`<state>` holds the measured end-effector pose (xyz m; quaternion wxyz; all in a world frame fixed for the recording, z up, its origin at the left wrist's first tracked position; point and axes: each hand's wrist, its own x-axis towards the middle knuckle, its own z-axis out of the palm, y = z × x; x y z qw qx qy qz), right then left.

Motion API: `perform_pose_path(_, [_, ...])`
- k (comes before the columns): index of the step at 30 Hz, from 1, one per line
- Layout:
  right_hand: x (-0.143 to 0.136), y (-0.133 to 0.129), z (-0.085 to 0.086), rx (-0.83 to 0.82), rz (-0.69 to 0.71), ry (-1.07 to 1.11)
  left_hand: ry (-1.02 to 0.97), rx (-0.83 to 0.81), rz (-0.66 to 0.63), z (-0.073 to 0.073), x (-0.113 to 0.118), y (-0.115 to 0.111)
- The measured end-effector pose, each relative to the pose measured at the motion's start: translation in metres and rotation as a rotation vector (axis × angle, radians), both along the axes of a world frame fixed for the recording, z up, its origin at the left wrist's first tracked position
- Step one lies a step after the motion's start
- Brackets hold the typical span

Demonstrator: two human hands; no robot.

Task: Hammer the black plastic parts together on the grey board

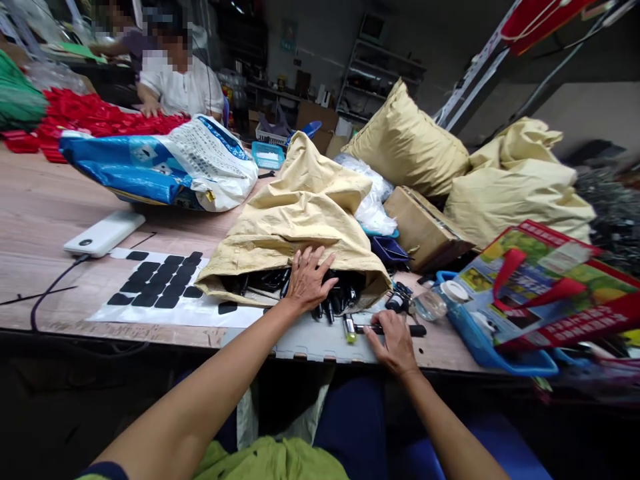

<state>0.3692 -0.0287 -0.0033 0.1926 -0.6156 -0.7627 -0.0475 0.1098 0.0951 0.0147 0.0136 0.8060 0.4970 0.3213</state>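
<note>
Left hand (306, 280) laid palm-down at the mouth of a tan sack (300, 230), fingers fanned apart, nothing pinched. Position suggests it steadies the sack's lip, or reaches for the black parts (343, 293) just inside; whether the fingertips touch a part cannot be told. Some parts project past the lip towards the person.

Right hand (393, 339) on the black handle of a hammer (349, 328), thumb on the near side, fingers curled over from above; firmness of hold not readable. Hammer lies flat near the table's front edge, head pointing left, in front of the sack mouth – presumably kept there so tool and parts share one short reach. Sack lies on its side, opening towards the person, likely for easy access.

Surface: wood-look table (35, 193) with a grey board (310, 345) under the hammer head, perhaps to protect the top. To the left, a white sheet (113, 310) bearing black pads (170, 280), and a white device (105, 233) with a cable. To the right, a blue tray (480, 347) under a printed shopping bag (545, 287).

Room: more stuffed tan sacks (410, 147) behind a cardboard box (425, 223); metal shelving (383, 80) in the dim background. Far left – a co-worker in a white top (187, 87), beside a red heap (110, 117)
</note>
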Motion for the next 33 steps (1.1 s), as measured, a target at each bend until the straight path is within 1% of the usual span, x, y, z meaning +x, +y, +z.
perform_pose_path(5, [0.001,0.002,-0.003,0.028,0.001,0.004,-0.012,0.044,0.039,-0.006,-0.008,-0.02])
perform_pose_path(10, [0.004,0.004,-0.007,0.042,-0.017,-0.038,-0.032,0.082,0.068,-0.015,-0.013,-0.04])
perform_pose_path(13, [0.002,0.005,-0.007,0.046,-0.035,-0.046,-0.034,0.068,0.056,-0.017,-0.015,-0.044])
perform_pose_path(16, [0.001,0.006,-0.007,0.052,-0.038,-0.041,-0.038,0.049,0.052,-0.014,-0.018,-0.042])
perform_pose_path(19, [0.002,0.005,-0.007,0.054,-0.035,-0.023,-0.035,0.049,0.064,-0.008,-0.022,-0.032])
perform_pose_path(21, [0.003,0.003,-0.006,0.056,-0.01,0.028,-0.029,0.044,0.077,-0.002,-0.025,-0.022])
perform_pose_path(23, [0.002,0.0,-0.003,0.079,0.014,0.094,-0.01,0.037,0.063,0.005,-0.028,-0.01])
perform_pose_path(25, [-0.003,-0.001,0.004,0.152,-0.011,0.15,0.006,0.039,0.019,0.014,-0.03,0.002])
perform_pose_path(27, [-0.013,0.003,0.012,0.227,-0.075,0.218,0.01,0.026,-0.028,0.025,-0.03,0.013])
perform_pose_path(30, [-0.034,0.021,0.023,0.236,-0.143,0.353,0.033,-0.053,-0.03,0.043,-0.027,0.029])
perform_pose_path(33, [-0.05,0.052,0.028,0.248,-0.185,0.408,0.03,-0.168,0.018,0.058,-0.025,0.047])
